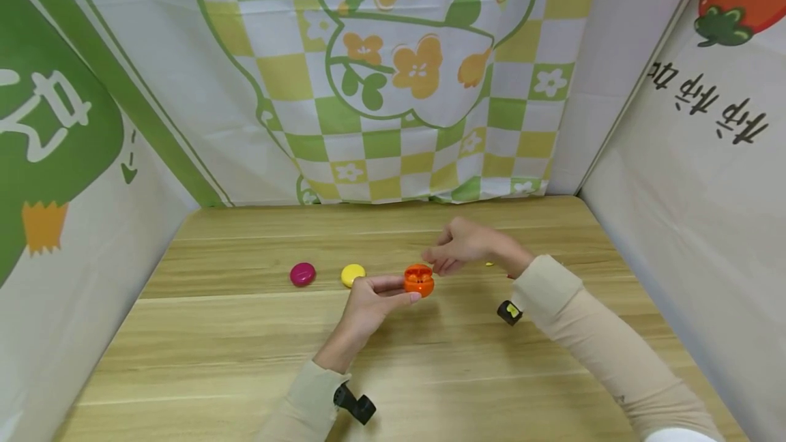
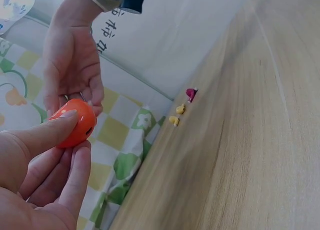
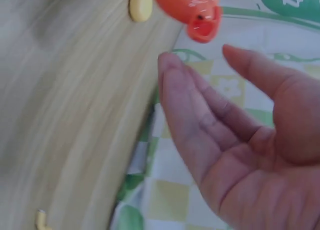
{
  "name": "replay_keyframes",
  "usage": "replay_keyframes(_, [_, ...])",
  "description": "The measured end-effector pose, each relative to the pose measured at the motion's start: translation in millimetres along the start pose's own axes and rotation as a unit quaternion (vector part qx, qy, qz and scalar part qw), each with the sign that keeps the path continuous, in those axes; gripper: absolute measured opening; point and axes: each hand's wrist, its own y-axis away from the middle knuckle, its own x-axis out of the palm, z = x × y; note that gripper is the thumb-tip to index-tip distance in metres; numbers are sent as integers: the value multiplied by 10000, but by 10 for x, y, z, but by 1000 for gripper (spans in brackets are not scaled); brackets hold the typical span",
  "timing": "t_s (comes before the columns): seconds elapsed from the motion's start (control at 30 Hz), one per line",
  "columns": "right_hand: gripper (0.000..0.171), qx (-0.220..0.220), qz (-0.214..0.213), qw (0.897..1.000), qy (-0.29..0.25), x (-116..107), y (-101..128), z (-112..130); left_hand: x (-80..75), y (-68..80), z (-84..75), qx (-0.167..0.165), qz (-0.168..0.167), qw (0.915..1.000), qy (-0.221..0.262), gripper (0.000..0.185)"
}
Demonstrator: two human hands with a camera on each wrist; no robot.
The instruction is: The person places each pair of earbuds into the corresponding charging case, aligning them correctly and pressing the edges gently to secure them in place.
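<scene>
Orange earbud case (image 1: pixel 419 286) is up off the tabletop (image 1: pixel 215 360), in your L hand (image 1: pixel 368 305), btwn thumb & fingers: thumb laid over one side, fingers behind/under the other. Lid (image 1: pixel 418 269) is up, hinge side away from you; small orange shapes show inside, prob. earbuds, but too small to be sure. Your R hand (image 1: pixel 463 245) is just beside the case, on its R & a bit farther out; R wrist view shows thumb well apart from the fingers, a gap btwn fingertips & case, & nothing held. Yellow round case (image 1: pixel 353 274) lies on the tabletop just past your L hand's knuckles, to the L; magenta round case (image 1: pixel 303 274) is farther L of that hand, apart from the yellow one. Both look closed. Over by your R forearm, mostly hidden by it in head view, are loose buds on the tabletop: two yellow earbuds (image 2: pixel 174 120) near each other, plus a magenta earbud (image 2: pixel 190 93) close by, w/ pale tips. Black wrist cam (image 1: pixel 356 404) sits below your L hand at the cuff, another black cam (image 1: pixel 509 312) below your R wrist. Behind both hands hangs a checked backdrop (image 1: pixel 344 149), green/yellow/white.
</scene>
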Motion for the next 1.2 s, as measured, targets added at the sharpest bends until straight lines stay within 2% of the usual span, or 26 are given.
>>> replay_keyframes(0.23, [31, -263, 551, 9943, -878, 48, -72, -205, 0, -5, 8, -20, 8, 10000, -46, 34])
replay_keyframes(0.43, [31, -317, 704, 9876, -1366, 85, -88, -277, 5, -7, 16, -11, 19, 9998, -178, 35])
replay_keyframes(0.7, [29, -581, 360, 9919, -1074, 116, -47, -318, 11, 11, 18, 32, 46, 9998, -193, 37])
replay_keyframes(0.9, [24, -948, -21, 9930, -704, 165, 26, -326, 10, -7, 32, -16, 35, 9999, -117, 36])
replay_keyframes(1.07, [19, -1333, -413, 9895, -368, 240, 52, -345, 12, -4, 33, 50, 12, 9998, -185, 35])
replay_keyframes(1.2, [18, -1802, -658, 9813, -150, 300, 48, -380, 8, -5, 34, 67, 26, 9997, -250, 36])
